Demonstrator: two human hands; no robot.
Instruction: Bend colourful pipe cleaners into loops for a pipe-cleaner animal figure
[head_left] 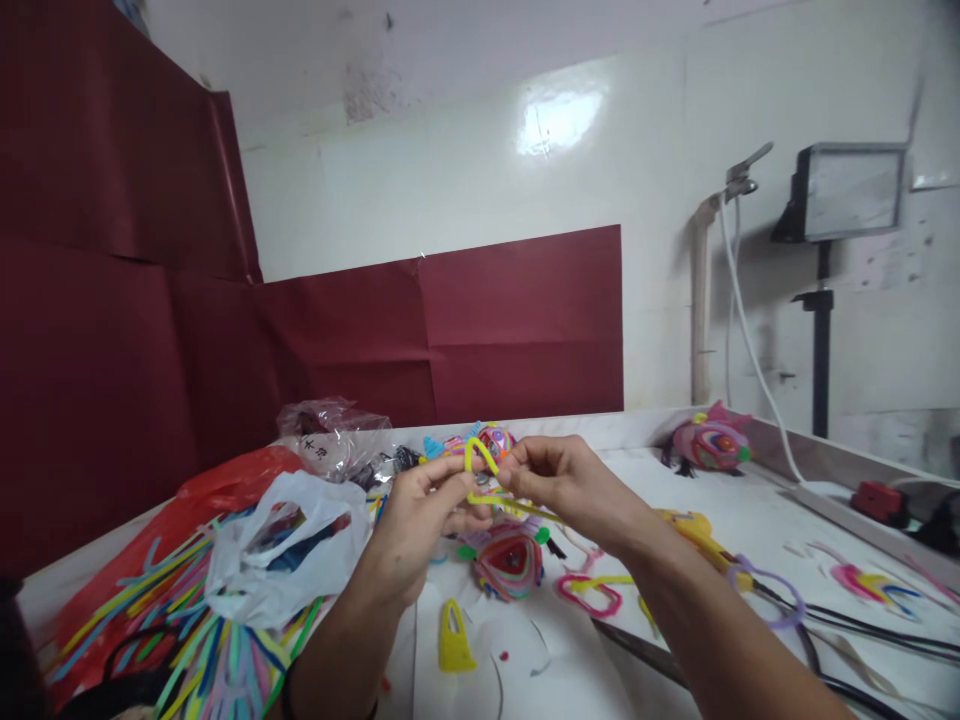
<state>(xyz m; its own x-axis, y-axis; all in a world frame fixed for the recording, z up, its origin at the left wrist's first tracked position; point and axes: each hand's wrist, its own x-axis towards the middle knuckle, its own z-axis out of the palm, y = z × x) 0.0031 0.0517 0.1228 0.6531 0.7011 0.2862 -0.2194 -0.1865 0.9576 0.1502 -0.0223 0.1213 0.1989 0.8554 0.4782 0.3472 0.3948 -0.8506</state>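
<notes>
A yellow pipe cleaner [478, 447], bent into a narrow loop, is held up above the table between both hands. My left hand [439, 500] pinches the loop's left side between thumb and fingers. On the right, my right hand [551, 470] pinches the other side with its fingertips. A yellow strand trails to the right below the hands. Beneath them lies a colourful fish-like piece [510, 562] with green tips. Nearer the front, a flat yellow piece with a slot [456, 640] rests on white paper. A pink loop [589, 595] is beside the fish-like piece.
Many coloured pipe cleaners [225, 660] and a white plastic bag [285, 560] lie at left, over a red bag [217, 485]. A yellow glue gun [694, 530] and black cables are at right. Another fish-like piece [709, 440] sits at back right, near a power strip [840, 500].
</notes>
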